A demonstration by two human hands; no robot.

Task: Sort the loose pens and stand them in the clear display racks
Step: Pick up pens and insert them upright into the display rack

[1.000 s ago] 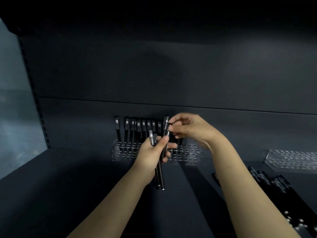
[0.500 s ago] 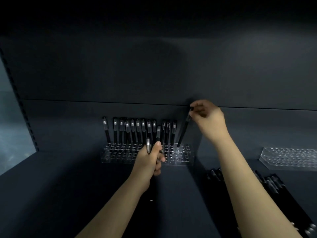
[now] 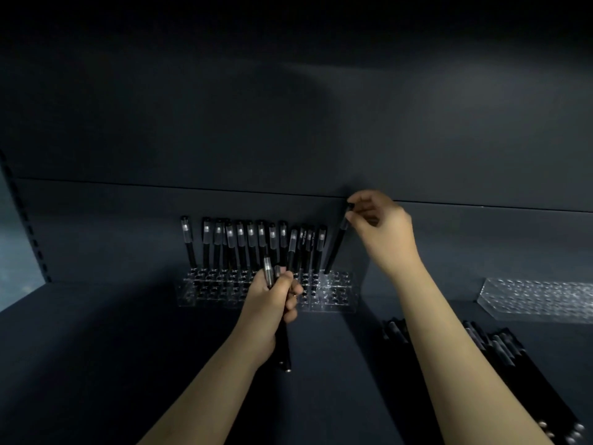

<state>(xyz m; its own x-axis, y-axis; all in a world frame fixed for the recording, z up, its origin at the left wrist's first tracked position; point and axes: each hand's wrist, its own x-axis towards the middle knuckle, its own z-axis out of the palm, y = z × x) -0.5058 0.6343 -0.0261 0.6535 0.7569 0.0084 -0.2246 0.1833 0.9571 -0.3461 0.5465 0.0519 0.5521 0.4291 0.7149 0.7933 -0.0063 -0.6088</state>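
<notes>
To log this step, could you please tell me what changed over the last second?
The right hand drew one pen from the bundle, carried it right and lowered its tip to the clear rack, still pinching its top. The left hand still grips the bundle.

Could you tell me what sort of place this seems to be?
Likely a shop's stationery display: a dark shelf bay with a slotted upright, a clear rack of standing black pens, and loose pens lying to its right.

Pens [image 3: 250, 242] in rack [image 3: 333, 303]; seemingly rearmost row
</notes>
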